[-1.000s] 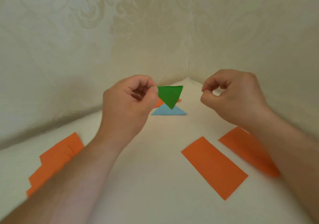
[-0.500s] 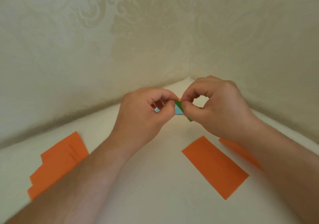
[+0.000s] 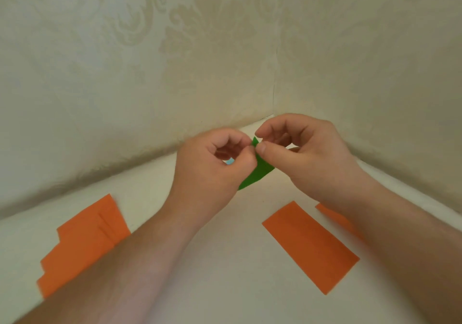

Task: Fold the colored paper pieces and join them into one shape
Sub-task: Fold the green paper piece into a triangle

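Nearby, orange rectangle (image 3: 310,246) at 4 o'clock, orange stack (image 3: 82,243) at 8 o'clock on surface (image 3: 225,273). Left hand (image 3: 212,163) and right hand (image 3: 307,158) both pinch green piece (image 3: 257,173).

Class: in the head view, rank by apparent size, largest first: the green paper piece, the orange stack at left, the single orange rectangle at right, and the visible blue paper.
1. orange stack, partly hidden by the forearm
2. orange rectangle, looks close to the stack, so unsure
3. green paper piece
4. blue paper, only a sliver showing

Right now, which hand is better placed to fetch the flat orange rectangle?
Right hand. The orange rectangle lies just below its wrist. Both hands pinch the green piece; the left hand is farther away.
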`<state>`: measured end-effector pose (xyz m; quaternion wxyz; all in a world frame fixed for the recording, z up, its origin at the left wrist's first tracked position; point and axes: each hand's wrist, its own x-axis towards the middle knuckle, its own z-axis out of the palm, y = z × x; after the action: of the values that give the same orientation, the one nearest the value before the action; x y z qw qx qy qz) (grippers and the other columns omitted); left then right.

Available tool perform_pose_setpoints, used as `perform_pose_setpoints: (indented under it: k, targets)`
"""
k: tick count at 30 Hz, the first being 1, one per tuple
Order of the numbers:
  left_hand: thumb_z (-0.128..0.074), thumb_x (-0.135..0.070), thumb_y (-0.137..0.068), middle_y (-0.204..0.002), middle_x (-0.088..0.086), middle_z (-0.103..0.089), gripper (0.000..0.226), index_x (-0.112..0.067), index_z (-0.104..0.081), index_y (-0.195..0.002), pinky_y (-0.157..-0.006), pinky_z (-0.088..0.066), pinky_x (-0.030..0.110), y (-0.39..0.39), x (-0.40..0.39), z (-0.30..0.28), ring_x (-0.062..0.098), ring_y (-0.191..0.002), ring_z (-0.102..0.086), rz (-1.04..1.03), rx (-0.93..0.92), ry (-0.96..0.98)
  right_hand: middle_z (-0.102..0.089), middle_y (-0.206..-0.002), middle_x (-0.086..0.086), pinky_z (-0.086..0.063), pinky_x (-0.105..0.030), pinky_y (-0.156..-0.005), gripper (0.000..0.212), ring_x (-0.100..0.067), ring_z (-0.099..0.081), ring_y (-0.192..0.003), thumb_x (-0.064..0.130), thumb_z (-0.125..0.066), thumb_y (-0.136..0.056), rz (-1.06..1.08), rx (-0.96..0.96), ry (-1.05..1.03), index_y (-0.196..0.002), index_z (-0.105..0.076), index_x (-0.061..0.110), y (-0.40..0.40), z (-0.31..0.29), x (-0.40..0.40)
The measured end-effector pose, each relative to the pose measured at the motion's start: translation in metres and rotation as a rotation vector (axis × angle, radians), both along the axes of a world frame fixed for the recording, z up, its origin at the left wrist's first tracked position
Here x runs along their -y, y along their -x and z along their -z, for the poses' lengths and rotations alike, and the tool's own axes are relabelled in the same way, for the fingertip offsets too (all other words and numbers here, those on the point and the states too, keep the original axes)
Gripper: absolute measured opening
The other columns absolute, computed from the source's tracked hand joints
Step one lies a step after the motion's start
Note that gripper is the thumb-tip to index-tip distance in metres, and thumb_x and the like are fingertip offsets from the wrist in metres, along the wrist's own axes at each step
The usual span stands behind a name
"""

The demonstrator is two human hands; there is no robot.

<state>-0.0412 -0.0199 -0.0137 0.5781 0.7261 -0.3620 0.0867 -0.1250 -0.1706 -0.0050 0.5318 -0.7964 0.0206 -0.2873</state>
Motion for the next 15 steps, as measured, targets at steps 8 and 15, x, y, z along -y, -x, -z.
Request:
perform_pose_setpoints:
  k: [8, 15]
  targets:
    - [-0.075, -0.019, -0.083, -0.075, -0.011, -0.072, 0.013, -0.027, -0.072, -0.072, -0.071, -0.058, 0.038, 0.0018, 0.0008, 0.0008, 0.01, -0.077, -0.069, 0.022, 0.041, -0.065, -0.068, -0.081, 0.009, -0.052, -0.039, -0.068, 0.022, -0.018, -0.064, -0.08, 0.01, -0.073, -0.088, 0.02, 0.083, 0.191, -0.077, -0.072, 0.028, -0.0009, 0.0003, 0.0018]
    - [-0.073, -0.011, -0.083, -0.061, -0.021, -0.064, 0.021, -0.023, -0.068, -0.067, -0.056, -0.039, 0.014, 0.0016, 0.0045, 0.0012, -0.001, -0.055, -0.052, 0.092, -0.201, -0.059, -0.07, -0.078, 0.006, -0.054, -0.032, -0.069, 0.016, -0.014, -0.066, -0.075, 0.006, -0.071, -0.09, 0.043, 0.195, -0.02, -0.08, -0.073, 0.019, -0.001, -0.0046, 0.0051]
